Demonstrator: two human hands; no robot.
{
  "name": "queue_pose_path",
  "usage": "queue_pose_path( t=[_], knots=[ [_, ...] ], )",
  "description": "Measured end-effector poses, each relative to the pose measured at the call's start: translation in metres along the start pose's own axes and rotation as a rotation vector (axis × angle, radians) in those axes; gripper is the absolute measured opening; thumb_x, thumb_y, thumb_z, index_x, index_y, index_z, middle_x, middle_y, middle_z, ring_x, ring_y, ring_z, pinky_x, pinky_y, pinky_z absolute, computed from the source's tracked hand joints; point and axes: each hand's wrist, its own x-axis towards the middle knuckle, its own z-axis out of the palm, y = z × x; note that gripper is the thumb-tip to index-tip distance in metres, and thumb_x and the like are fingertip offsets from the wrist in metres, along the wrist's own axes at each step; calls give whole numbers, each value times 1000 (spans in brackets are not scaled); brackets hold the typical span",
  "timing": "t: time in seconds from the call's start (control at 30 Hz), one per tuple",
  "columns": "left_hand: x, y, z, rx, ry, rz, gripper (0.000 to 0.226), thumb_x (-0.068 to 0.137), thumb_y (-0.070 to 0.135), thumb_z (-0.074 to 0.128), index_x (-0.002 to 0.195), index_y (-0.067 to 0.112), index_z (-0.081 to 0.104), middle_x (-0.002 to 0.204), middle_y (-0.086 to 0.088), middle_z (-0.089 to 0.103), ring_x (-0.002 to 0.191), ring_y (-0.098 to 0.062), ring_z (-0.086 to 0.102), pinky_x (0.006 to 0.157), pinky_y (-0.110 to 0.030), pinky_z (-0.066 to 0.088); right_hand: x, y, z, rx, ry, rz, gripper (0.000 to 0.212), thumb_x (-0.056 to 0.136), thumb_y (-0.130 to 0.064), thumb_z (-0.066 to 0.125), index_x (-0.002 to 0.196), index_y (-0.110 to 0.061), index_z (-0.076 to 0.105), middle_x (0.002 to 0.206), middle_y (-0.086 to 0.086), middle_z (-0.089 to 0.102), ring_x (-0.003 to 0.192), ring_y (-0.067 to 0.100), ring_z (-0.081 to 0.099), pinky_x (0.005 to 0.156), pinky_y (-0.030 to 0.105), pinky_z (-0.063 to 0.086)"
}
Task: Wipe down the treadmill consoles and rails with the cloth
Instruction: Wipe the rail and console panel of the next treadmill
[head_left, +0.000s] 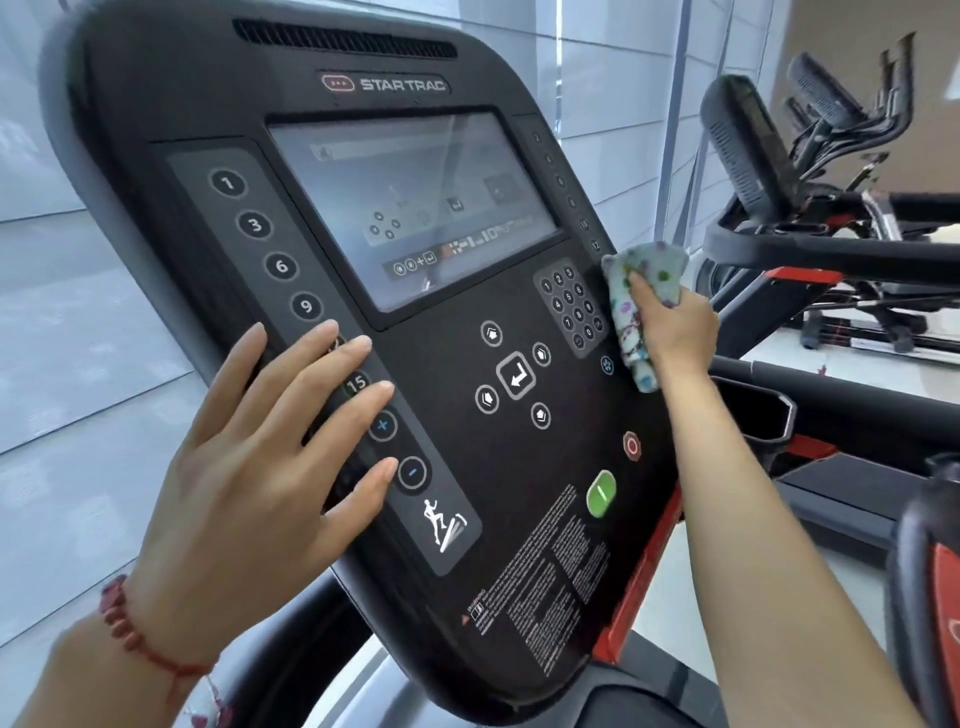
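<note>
Wiping right edge of console with cloth.
Right hand gripping cloth beside keypad; left hand flat, fingers straight, on number buttons.

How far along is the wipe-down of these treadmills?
Nothing reads as finished; the screen shows only glare. In hand: the right hand grips the spotted cloth against the right edge of the Star Trac console beside the number keypad, while the left hand rests flat on the left-side buttons. Left: the rails and the next treadmill's console.
</note>
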Motion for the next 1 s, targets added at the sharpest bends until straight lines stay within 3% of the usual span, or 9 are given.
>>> queue_pose_path(
  t=[0.3, 0.77, 1.0],
  knots=[
    [-2, -4, 1, -31, 9, 36, 40, 93, 33, 47, 108, 3, 69, 126, -15, 58, 127, -27, 43, 112, -48, 24, 27, -30, 11, 2, 2, 59, 49, 84, -52, 58, 100, -6, 68, 109, 16, 68, 103, 32, 61, 72, 27, 36],
    [-3, -8, 10, -74, 72, 50, 38, 89, 33, 49, 102, 7, 72, 123, -13, 60, 125, -25, 45, 108, -48, 30, 73, -154, 58, 22, -93, -103, 55, 82, -55, 56, 112, -9, 60, 115, 9, 64, 103, 28, 61, 76, 29, 45],
    [-4, -10, 8, -64, 57, 67, 41, 93, 34, 44, 104, 6, 72, 126, -12, 58, 126, -25, 44, 111, -45, 26, 71, -128, 54, 27, -101, -87, 56, 83, -57, 54, 110, -8, 63, 112, 10, 65, 104, 29, 61, 77, 29, 45]
  ],
)
